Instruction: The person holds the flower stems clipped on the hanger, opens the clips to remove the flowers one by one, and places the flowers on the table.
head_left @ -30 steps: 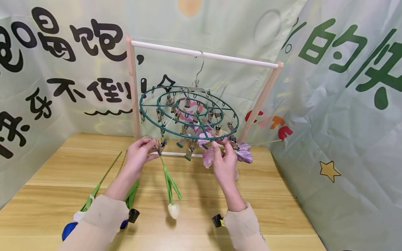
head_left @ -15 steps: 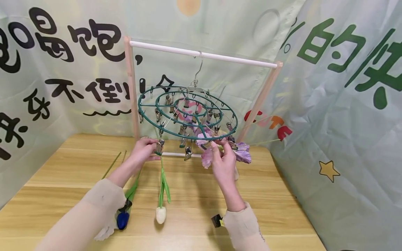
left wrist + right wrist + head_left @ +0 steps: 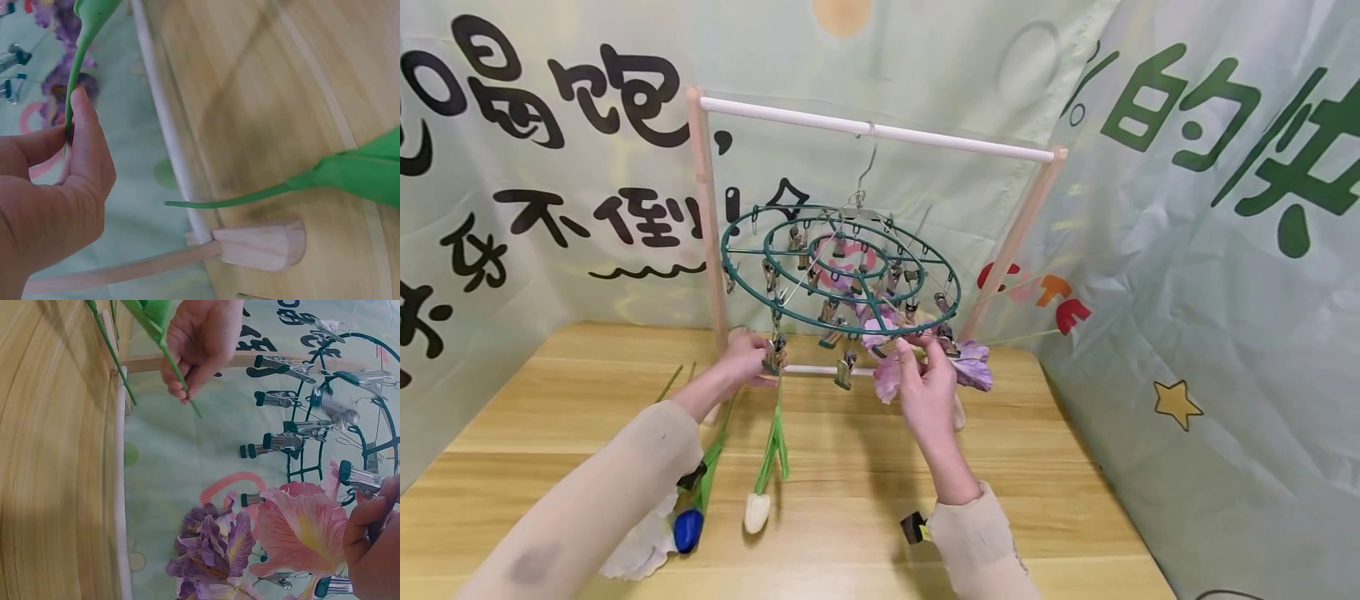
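I am finding the white tulip (image 3: 770, 450) hanging head-down over the table (image 3: 1037, 500), left grip (image 3: 745, 358) pinching its stem (image 3: 74, 70), right grip (image 3: 927, 392) pinching a clip (image 3: 361, 479). I am judging it light, springy, soft-petalled, best held by the stem.

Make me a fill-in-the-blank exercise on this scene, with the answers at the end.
The left hand pinches the white tulip by its thin green ____.
The round rack hangs from the white bar by a metal ____.
The other tulip, lying on the table next to the ruffled white flower, has a ____ bloom.

Missing words: stem; hook; blue.
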`<action>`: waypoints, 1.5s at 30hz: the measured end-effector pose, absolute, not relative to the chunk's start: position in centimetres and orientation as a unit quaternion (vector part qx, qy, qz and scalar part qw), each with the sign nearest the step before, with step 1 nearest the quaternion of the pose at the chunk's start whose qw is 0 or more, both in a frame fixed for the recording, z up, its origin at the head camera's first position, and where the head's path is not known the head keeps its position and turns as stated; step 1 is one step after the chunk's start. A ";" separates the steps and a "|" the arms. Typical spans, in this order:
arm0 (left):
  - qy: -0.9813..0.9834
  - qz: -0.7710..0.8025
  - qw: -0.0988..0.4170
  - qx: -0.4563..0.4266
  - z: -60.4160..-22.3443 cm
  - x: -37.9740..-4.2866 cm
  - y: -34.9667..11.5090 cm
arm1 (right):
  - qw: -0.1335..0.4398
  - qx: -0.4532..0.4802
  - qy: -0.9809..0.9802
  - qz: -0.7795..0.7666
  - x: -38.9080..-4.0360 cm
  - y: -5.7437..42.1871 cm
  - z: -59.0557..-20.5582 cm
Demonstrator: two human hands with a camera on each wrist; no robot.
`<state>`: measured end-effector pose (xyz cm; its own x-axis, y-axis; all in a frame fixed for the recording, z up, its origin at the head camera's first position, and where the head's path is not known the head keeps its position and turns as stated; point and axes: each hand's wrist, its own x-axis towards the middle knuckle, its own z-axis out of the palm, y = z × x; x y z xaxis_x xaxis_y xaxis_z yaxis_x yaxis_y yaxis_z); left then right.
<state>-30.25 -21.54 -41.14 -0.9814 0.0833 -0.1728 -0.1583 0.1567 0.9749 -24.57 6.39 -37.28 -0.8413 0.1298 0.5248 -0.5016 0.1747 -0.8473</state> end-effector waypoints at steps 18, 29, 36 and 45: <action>0.778 0.604 0.163 -0.052 -44.0 -31.6 -23.1 | 0.246 0.126 -0.729 0.626 -24.5 6.4 -37.1; 0.784 0.590 0.181 -0.069 -45.1 -31.8 -23.3 | 0.244 0.134 -0.720 0.636 -24.2 6.4 -37.0; 0.793 0.578 0.180 -0.068 -45.4 -31.9 -23.3 | 0.243 0.131 -0.722 0.634 -24.2 6.4 -36.8; 0.797 0.572 0.180 -0.073 -45.3 -31.6 -23.4 | 0.252 0.138 -0.725 0.626 -24.4 6.6 -37.2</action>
<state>-31.63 -23.44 -45.33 -0.9245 0.0887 -0.3707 -0.3227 0.3358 0.8850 -24.37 6.56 -37.17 -0.8346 0.1162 0.5385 -0.5159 0.1779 -0.8380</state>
